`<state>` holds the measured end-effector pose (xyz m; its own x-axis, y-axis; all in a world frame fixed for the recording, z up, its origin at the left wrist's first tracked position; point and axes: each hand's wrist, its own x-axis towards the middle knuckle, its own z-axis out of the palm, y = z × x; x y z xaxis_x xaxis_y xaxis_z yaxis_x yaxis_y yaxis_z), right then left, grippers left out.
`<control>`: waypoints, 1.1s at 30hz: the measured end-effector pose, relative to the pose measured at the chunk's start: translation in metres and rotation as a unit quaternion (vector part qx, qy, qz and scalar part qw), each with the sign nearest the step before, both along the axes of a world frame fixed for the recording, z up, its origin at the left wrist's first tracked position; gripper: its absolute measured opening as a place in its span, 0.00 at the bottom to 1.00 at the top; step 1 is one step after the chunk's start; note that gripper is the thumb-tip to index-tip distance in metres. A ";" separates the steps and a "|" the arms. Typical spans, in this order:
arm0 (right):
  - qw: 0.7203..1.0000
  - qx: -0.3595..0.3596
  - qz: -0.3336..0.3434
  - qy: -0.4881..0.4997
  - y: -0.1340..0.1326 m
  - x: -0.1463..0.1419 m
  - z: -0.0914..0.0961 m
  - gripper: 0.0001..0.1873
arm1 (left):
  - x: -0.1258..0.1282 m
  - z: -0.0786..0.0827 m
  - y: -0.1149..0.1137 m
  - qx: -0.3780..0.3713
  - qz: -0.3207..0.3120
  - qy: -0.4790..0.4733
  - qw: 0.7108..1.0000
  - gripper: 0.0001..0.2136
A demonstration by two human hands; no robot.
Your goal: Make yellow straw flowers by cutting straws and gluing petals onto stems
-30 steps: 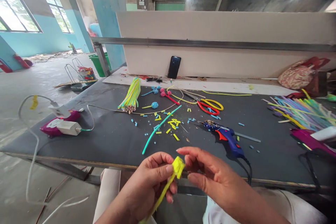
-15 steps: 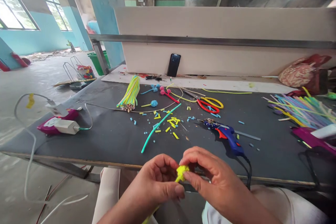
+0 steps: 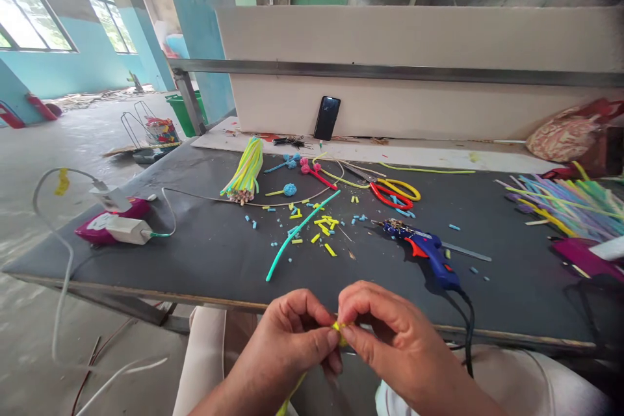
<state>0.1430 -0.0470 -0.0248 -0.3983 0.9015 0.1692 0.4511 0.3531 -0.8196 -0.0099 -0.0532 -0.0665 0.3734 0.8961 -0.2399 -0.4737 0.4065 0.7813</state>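
Note:
My left hand (image 3: 297,331) and my right hand (image 3: 394,331) meet in front of the table edge, both pinching a small knotted ball of yellow pipe cleaner (image 3: 343,340). The fingertips cover most of the ball. Below my left hand, its yellow stem hangs down. On the table ahead lie a single turquoise pipe cleaner (image 3: 297,239) and many short yellow cut pieces (image 3: 324,227). Beyond them are a blue pompom on a green stem (image 3: 289,190), a pink piece (image 3: 312,170) and a blue piece (image 3: 287,161).
A blue glue gun (image 3: 433,260) lies to the right, its cord running over the edge. Behind it are red-and-yellow scissors (image 3: 394,192). Pipe cleaner bundles stand left (image 3: 245,169) and right (image 3: 575,205). A phone (image 3: 327,118) leans against the back board; a power strip (image 3: 114,221) sits left.
My fingers have closed in over the yellow ball, which is now mostly hidden. My left thumb has moved up onto it. The view has shifted slightly.

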 end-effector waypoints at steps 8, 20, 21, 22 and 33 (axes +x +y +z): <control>0.992 -0.091 0.023 0.084 -0.006 0.013 0.001 0.27 | -0.011 0.001 0.004 -0.012 -0.054 -0.078 0.995 0.10; 0.998 -0.021 0.058 -0.003 -0.001 0.003 0.017 0.09 | -0.010 0.000 0.000 -0.032 -0.094 -0.084 0.992 0.12; 0.998 -0.028 0.056 -0.002 -0.001 0.003 0.016 0.08 | -0.008 0.001 0.000 -0.034 -0.087 -0.084 0.992 0.12; 0.998 -0.033 0.053 0.001 0.000 0.004 0.014 0.07 | -0.008 0.001 0.000 -0.037 -0.083 -0.082 0.993 0.12; 0.999 0.002 0.036 0.006 0.004 0.011 0.012 0.03 | -0.018 0.009 0.004 -0.012 -0.036 0.005 0.999 0.14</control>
<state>0.1541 -0.0430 -0.0131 -0.4597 0.8703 0.1770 0.4149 0.3866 -0.8236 -0.0282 -0.0491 -0.0572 0.4342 0.8608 -0.2655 -0.4339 0.4581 0.7758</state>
